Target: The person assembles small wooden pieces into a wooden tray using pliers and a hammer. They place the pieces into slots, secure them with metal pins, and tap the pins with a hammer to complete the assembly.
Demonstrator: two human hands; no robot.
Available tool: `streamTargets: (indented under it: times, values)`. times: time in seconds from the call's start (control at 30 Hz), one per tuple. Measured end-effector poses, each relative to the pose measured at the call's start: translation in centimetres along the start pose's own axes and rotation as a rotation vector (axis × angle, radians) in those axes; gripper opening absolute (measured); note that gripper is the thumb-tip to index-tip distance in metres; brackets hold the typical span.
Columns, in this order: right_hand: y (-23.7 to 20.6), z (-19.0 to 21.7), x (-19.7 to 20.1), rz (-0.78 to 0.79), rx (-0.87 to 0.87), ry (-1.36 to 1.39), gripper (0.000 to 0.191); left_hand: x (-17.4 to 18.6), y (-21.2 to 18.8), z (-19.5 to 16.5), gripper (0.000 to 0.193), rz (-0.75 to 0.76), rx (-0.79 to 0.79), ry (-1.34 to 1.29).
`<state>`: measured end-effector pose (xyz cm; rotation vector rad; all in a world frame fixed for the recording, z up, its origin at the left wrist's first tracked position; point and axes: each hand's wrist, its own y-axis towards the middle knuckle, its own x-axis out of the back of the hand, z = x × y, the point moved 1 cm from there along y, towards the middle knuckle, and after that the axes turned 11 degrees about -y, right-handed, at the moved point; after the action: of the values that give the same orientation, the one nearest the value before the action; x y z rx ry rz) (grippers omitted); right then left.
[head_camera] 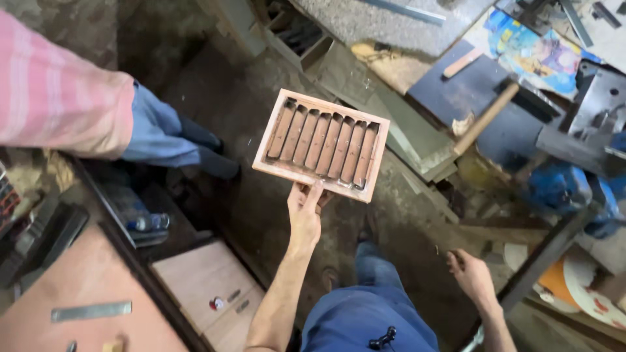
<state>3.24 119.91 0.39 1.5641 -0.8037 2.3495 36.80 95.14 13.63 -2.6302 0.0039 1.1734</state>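
Fingers (312,195) of the left hand (304,212) pinch the slatted wooden vent frame's (321,145) lower edge, holding it flat mid-frame for viewing, while the right hand (471,277) hangs spread, empty, lower right.

Bystander (98,111) cut off (torso unseen).

Pale wood, blue denim, pink stripes

Your left hand (304,210) grips a light tan louvred vent frame (321,145) with reddish-brown slats; your jeans (368,313) are blue, the other person's sleeve (59,98) is pink with pale stripes, and the vise (567,189) is bright blue.
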Motion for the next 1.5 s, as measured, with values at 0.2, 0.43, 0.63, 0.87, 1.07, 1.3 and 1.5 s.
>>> streamTargets:
  times: [0.2, 0.43, 0.63, 0.87, 1.07, 1.3, 1.5]
  values:
    - [12.3, 10.8, 4.2, -0.015, 0.224, 0.158, 0.024, -0.3, 15.0, 2.5, 0.029, 0.052, -0.012, 0.084]
    - [28.9, 20.4, 17.4, -0.148, 0.364, 0.099, 0.022, -4.5, 34.5, 7.3, 0.028, 0.036, 0.108, 0.096]
    - [35.8, 23.3, 22.9, -0.302, 0.282, 0.064, 0.019, -7.8, 47.1, 7.7, 0.033, 0.002, 0.311, 0.242]
    - [42.4, 30.6, 20.6, -0.360, 0.092, 0.088, 0.021, -9.3, 61.3, 8.2, 0.038, 0.139, 0.449, 0.172]
    - [47.2, 40.4, 20.4, -0.274, -0.189, 0.276, 0.021, -7.1, 63.9, 7.5, 0.034, 0.228, 0.704, 0.419]
    - [52.9, 38.0, 21.8, -0.466, -0.354, 0.180, 0.025, -5.4, 69.3, 4.2, 0.033, 0.604, 1.009, 0.906]
    - [65.2, 24.9, 28.9, -0.967, -0.551, -0.074, 0.022, -9.9, 71.4, 0.2, 0.028, 0.771, 0.608, 1.044]
